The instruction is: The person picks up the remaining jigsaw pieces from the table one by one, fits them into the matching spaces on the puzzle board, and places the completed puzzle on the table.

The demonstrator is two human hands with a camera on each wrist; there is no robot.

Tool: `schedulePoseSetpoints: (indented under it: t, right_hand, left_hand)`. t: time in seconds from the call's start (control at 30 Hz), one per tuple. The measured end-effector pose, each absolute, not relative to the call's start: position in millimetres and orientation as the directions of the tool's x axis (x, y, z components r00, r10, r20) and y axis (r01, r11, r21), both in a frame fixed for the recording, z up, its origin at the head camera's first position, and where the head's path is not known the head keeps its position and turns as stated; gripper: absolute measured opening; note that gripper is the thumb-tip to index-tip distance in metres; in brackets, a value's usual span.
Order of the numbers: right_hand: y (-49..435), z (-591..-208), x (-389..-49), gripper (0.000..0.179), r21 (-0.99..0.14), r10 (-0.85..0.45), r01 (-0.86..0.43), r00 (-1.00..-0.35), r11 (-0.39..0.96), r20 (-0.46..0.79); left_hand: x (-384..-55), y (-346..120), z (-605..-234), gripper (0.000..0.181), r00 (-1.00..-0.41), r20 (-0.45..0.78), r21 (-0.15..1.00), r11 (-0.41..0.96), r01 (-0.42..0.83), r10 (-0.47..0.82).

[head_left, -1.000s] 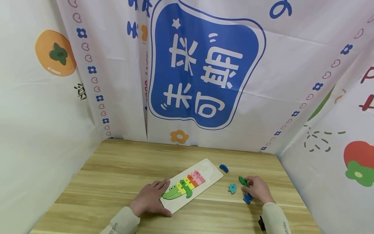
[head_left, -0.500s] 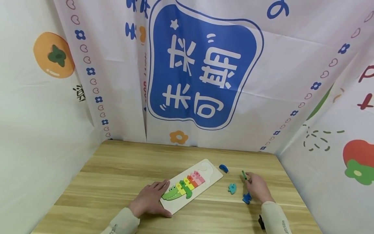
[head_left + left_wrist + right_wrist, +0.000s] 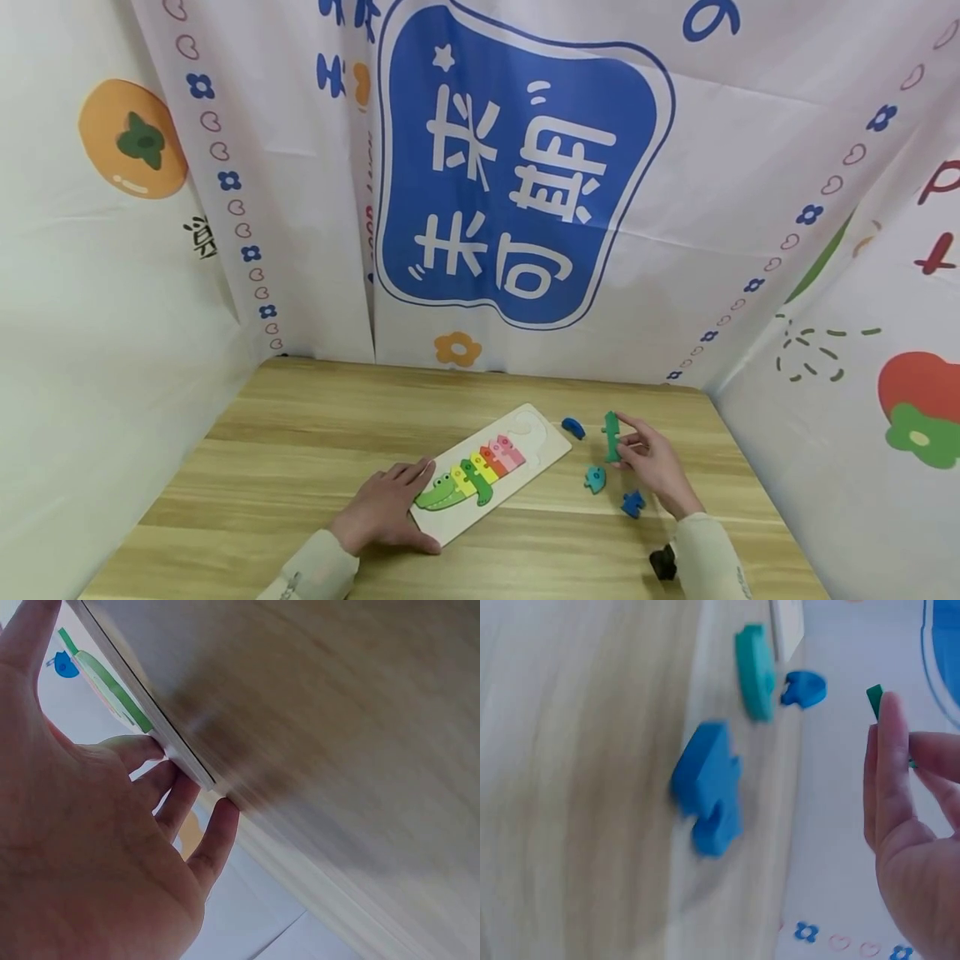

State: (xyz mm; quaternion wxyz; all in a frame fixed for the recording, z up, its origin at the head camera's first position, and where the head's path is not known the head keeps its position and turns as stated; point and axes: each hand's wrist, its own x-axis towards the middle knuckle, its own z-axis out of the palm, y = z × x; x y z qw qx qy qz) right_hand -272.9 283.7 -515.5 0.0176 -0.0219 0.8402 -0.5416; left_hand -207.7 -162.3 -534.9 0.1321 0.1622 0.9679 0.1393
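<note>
My left hand grips the near-left end of a pale wooden crocodile puzzle board, thumb at one corner and fingers along the other side. In the left wrist view its fingertips meet the board's edge. The green head and coloured body pieces sit in the board; the recess at its far end shows bare wood. Between thumb and fingers, my right hand pinches a green puzzle piece, raised upright right of the board. Fingers partly cover this piece in the right wrist view.
Loose on the wooden table lie a teal piece, a blue notched piece and a curved blue piece by the board's far corner. A small black object shows beside the right sleeve. Printed cloth surrounds the table.
The right hand has lifted the green piece from beside the blue notched piece, moved it away from me and turned its face into view. The left hand and board stay put.
</note>
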Motion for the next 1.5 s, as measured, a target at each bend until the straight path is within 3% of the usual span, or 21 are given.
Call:
schedulePoseSetpoints:
  t: [0.3,0.53,1.5]
  right_hand:
    - [256,-497,-269,0.063,-0.942,-0.139,-0.107,-0.988,0.318,0.066]
    - [241,-490,-267,0.067,-0.926,-0.189,-0.195,-0.972,0.322,0.139]
    - [219,-492,-270,0.068,-0.968,-0.231,-0.128,-0.970,0.218,0.076]
  left_hand:
    - [-208,-163,-535,0.127,-0.911,-0.206,0.326,0.903,0.281,0.358]
    - [-206,-163,-532,0.126,-0.911,-0.196,0.322,0.901,0.291,0.364]
    - [-208,-163,-535,0.127,-0.911,-0.202,0.312,0.905,0.289,0.360]
